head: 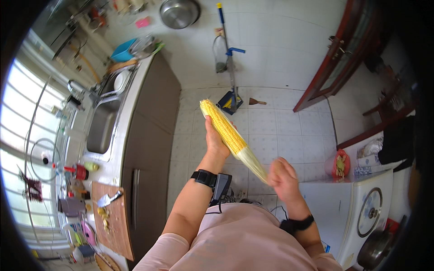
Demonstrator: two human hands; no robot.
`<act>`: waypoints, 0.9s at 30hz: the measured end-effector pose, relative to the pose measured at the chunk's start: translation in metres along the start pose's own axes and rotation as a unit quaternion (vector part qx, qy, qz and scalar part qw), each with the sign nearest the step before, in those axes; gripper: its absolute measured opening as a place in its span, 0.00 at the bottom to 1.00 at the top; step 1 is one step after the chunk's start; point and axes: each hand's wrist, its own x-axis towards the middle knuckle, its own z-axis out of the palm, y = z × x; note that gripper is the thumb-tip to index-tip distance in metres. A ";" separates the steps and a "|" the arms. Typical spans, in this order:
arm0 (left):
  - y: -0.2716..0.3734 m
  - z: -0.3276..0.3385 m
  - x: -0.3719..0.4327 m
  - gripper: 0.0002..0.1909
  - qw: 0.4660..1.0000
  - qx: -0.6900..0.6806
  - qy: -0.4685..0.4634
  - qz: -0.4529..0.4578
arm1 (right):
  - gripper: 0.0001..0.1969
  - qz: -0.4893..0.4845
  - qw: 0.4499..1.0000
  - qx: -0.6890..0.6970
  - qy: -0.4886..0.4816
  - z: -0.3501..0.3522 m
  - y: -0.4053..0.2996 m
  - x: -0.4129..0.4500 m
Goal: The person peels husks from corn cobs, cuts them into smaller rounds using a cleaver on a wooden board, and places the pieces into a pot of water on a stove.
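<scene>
An ear of corn (225, 130) with yellow kernels bared along its upper part lies across my left hand (216, 140), thumb on one side and fingertips showing on the other. Pale green husk (252, 162) still wraps the lower end and runs down to a narrow tip. My right hand (283, 178) is closed around that husk tip, slightly blurred, with its fingers curled. Both hands are above the tiled floor, in front of my body.
Along the left runs a counter with a steel sink (103, 125) and a wooden cutting board (112, 220) bearing a cleaver (109, 199) and small yellowish pieces. A dustpan (230, 101) stands by the wall. At right are a white fridge (325, 203) and a red bag (340, 164).
</scene>
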 end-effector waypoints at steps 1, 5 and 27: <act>-0.002 0.012 0.018 0.34 1.000 0.008 -0.007 -0.010 | 0.11 -0.014 0.999 0.034 0.035 -0.021 -0.009 -0.017; -0.003 0.057 0.088 0.29 0.996 -0.046 -0.081 0.008 | 0.10 -0.111 0.958 -0.007 0.265 -0.118 -0.032 -0.089; -0.216 0.293 0.203 0.44 0.708 0.388 -0.457 -0.373 | 0.10 -0.232 0.877 -0.110 0.405 -0.234 -0.232 0.182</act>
